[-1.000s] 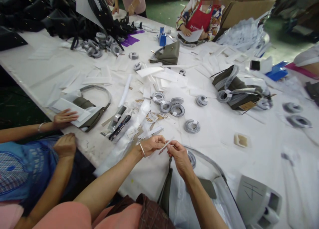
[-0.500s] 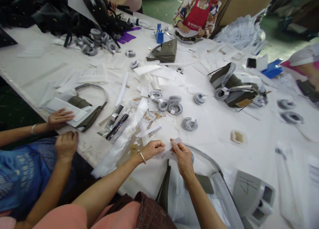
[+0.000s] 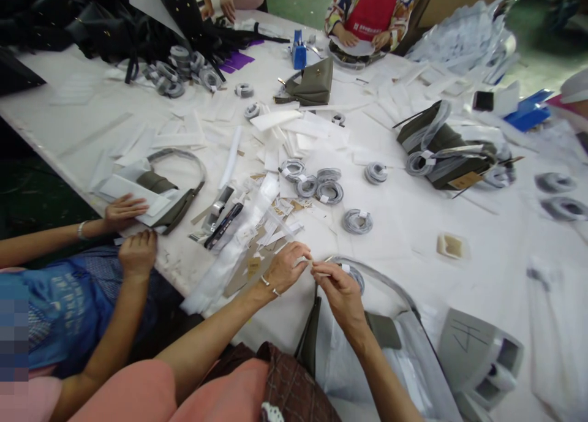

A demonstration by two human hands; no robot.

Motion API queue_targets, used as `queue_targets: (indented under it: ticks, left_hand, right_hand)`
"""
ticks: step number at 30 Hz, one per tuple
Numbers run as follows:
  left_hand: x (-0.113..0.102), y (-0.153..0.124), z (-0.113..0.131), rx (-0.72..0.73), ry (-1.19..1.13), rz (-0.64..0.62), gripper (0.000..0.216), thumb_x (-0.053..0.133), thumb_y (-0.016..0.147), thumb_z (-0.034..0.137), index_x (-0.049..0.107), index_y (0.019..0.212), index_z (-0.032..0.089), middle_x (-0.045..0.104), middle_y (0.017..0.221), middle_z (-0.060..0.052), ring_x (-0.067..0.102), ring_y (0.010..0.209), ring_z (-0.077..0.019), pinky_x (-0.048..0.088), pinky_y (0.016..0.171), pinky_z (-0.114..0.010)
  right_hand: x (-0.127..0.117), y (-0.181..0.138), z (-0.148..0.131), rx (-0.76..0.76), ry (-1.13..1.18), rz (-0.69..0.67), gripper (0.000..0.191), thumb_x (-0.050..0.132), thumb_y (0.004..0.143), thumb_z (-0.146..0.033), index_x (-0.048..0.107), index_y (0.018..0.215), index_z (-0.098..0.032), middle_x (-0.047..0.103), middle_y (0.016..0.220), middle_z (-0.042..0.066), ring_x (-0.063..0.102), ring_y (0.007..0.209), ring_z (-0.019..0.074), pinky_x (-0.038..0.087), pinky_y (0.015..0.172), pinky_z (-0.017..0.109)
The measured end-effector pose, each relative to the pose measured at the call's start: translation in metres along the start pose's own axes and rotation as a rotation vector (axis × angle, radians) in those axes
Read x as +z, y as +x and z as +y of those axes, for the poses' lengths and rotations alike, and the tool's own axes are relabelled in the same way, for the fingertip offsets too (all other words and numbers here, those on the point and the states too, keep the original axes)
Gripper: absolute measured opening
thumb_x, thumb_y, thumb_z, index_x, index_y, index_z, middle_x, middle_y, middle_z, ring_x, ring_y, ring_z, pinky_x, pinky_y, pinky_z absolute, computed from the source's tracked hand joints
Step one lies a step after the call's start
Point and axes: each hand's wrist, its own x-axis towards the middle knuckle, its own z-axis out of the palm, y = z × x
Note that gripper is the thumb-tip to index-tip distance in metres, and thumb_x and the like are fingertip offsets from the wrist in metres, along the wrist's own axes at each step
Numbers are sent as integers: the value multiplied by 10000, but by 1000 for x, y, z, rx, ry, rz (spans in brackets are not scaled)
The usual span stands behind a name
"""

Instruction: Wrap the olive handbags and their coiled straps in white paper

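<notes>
A small whitish slip (image 3: 301,261) sits between the left hand (image 3: 285,267) and right hand (image 3: 340,292). Fingertips pinch it.

A bag workshop: heaped black bags (image 3: 98,27), grey coils (image 3: 357,229), a shared white worktable (image 3: 404,232), aprons (image 3: 373,11) (one bright red).

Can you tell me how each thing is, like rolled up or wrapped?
White slip: held in fingertips
Left hand: pinching the slip
Right hand: fingertips pinched together
Grey coils: rolled, white-banded
Nearest handbag: partly covered in wrapping
Tagged olive handbag: strap wrapped
Middle olive handbag: standing
</notes>
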Motion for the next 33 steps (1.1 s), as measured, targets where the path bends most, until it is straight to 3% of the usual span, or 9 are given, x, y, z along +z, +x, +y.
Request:
queue_targets:
  ticks: [3,8,14,17,20,24,28,33]
  left_hand:
    - [-5,-3,16,-17,-78,-35,191,528,856,146,657,974,223,656,1042,-65,584,939,-201,462,836,-320]
    - [-14,-11,42,-21,-129,92,170,522,909,263,652,995,197,652,963,-66,581,854,-183,459,818,-311]
    - [-23,-15,44,34,-130,-83,152,621,877,333,684,868,196,663,849,-50,585,854,-190,445,829,-308]
    - [-25,-16,35,-22,-157,-60,198,592,897,370,680,903,193,659,875,-55,592,866,-190,454,826,-307]
    - [-27,-17,27,-63,-277,-31,278,550,920,409,652,1066,196,651,1047,-77,594,984,-205,467,869,-314]
    - [-28,-15,26,-18,-342,-155,515,641,849,470,560,1289,214,582,1278,-90,541,1156,-247,427,998,-351]
    - [-26,-12,32,-107,-334,-283,584,687,806,490,552,1303,215,624,1223,-72,570,1108,-248,423,988,-339]
    - [-14,-13,23,-261,-532,-301,497,638,835,529,609,1188,181,665,1100,-61,603,1024,-220,464,888,-295]
  right_hand:
    - [2,-1,-5,-121,-114,-16,158,593,849,-309,717,943,-285,720,1053,57,640,1036,236,485,961,417]
    - [1,-1,-11,-195,-258,-35,215,589,851,-252,695,1035,-279,703,1093,67,632,1061,233,487,957,415]
    - [0,0,-12,-159,-279,-24,152,601,850,-309,707,947,-260,705,983,70,642,955,233,501,876,398]
    - [0,0,-12,-55,-199,-54,176,617,843,-368,707,953,-265,707,947,63,636,897,227,498,833,379]
    - [0,0,-17,111,-28,-77,261,613,836,-454,699,989,-262,713,945,57,639,882,224,500,807,363]
    - [3,4,-29,222,141,-116,364,646,779,-540,700,965,-232,715,930,59,642,868,230,513,804,360]
    - [9,6,-37,222,219,-147,353,661,769,-545,705,910,-225,718,948,62,643,904,236,522,825,364]
    - [11,3,-30,229,348,-180,370,694,767,-486,675,1034,-231,712,1055,74,648,985,242,518,895,395]
